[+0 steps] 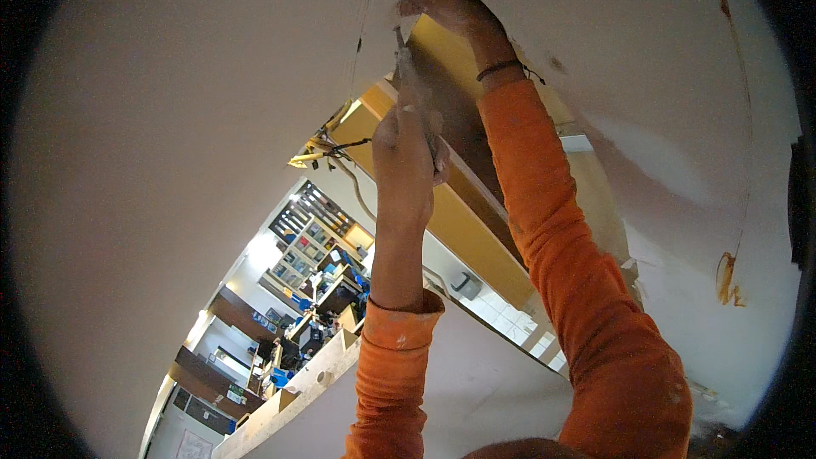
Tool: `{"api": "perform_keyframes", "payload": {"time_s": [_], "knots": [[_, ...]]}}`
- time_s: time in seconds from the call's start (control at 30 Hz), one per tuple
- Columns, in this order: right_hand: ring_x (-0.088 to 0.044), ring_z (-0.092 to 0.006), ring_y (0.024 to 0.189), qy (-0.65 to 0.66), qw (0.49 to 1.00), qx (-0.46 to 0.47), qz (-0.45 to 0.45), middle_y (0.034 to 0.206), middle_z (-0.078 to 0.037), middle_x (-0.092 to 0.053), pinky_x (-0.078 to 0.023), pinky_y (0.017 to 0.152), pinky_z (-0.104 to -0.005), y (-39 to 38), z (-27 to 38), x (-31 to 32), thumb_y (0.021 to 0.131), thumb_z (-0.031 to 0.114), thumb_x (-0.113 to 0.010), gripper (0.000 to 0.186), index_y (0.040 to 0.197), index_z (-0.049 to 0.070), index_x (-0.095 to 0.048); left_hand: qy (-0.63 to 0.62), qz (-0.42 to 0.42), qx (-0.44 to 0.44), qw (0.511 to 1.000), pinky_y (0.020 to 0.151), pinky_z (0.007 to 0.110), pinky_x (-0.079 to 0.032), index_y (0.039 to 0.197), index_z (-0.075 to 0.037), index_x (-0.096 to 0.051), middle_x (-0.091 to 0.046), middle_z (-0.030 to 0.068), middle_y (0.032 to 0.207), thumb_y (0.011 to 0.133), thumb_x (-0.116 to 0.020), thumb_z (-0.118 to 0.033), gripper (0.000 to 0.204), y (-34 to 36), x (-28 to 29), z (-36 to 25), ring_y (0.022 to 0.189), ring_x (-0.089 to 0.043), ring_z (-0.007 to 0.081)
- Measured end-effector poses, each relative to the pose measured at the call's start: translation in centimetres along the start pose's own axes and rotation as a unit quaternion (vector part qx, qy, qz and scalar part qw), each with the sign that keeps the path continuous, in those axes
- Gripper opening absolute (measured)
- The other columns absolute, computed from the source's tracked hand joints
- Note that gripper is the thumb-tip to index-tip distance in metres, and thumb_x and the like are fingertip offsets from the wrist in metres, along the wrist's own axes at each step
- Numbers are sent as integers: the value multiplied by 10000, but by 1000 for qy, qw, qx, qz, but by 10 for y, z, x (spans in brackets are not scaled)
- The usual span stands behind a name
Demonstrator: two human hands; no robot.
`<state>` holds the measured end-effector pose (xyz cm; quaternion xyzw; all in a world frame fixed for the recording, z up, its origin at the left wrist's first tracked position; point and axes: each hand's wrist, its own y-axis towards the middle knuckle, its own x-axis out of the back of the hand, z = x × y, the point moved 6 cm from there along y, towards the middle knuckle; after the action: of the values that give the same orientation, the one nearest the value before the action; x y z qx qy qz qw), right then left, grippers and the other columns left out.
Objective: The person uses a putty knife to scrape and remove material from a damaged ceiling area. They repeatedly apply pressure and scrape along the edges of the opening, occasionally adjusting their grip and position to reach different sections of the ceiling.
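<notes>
Overhead, my left hand (406, 149) is closed around a narrow, dusty tool (403, 55) with a thin tip pointing upward; I cannot make out its exact kind. The tip is close to the edge of a large white panel (212, 59). My right hand (450, 15) reaches higher, at the corner where this panel meets another white surface (612, 34). A thumb or finger lies over the panel's edge, and the other fingers are mostly hidden. Dust blurs the area around the tool. Orange sleeves cover both forearms, and a dark cord circles my right wrist.
Yellow-brown boards (476, 234) run behind my hands through the opening. Yellowish cables (319, 151) hang at the panel's edge. Below left lies a room with cluttered desks (310, 331) and shelves (302, 251). A wire loop (727, 280) hangs on the right.
</notes>
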<state>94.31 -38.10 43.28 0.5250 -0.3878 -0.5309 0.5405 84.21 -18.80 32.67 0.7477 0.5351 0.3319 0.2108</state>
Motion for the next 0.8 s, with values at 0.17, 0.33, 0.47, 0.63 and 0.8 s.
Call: {"api": "perform_keyframes", "payload": {"time_s": [0.17,0.33,0.47,0.63,0.8], "knots": [[-627,-258,1153,-3,999,22,-37,1146,-113,-714,-442,1072,-375,-1,-16,3,805,282,-822,396,1089,24,-726,10,9,-9,1000,378,224,-283,975,-61,-562,-487,-11,680,1068,-435,-434,405,-4,-2,-7,458,-418,54],[-624,-255,1151,-7,999,-4,-36,1149,-110,-712,-448,1064,-379,1,-29,2,795,328,-826,440,1096,23,-725,18,7,2,1000,378,222,-276,1014,-46,-574,-489,-9,680,1071,-434,-407,390,-4,3,-7,458,-415,52],[-627,-251,1130,-48,996,-11,-73,1144,-103,-710,-457,1050,-379,-11,-9,-12,777,367,-837,487,1101,22,-723,31,-18,-7,999,385,224,-264,1043,-35,-577,-499,-7,694,1074,-429,-376,373,-9,6,-7,457,-408,49],[-648,-245,1061,32,998,43,-22,1096,-101,-714,-480,1012,-357,36,-85,46,782,324,-834,441,1084,22,-721,1,37,-10,999,392,230,-262,1089,-13,-587,-532,7,715,1075,-430,-370,391,0,-5,-7,455,-415,51],[-674,-228,999,116,993,17,-26,1062,-98,-727,-502,984,-357,39,-117,38,802,282,-815,358,1050,37,-732,5,-10,17,1000,388,232,-277,1097,-5,-586,-536,9,702,1071,-441,-393,415,-4,1,-5,456,-436,55]]}}
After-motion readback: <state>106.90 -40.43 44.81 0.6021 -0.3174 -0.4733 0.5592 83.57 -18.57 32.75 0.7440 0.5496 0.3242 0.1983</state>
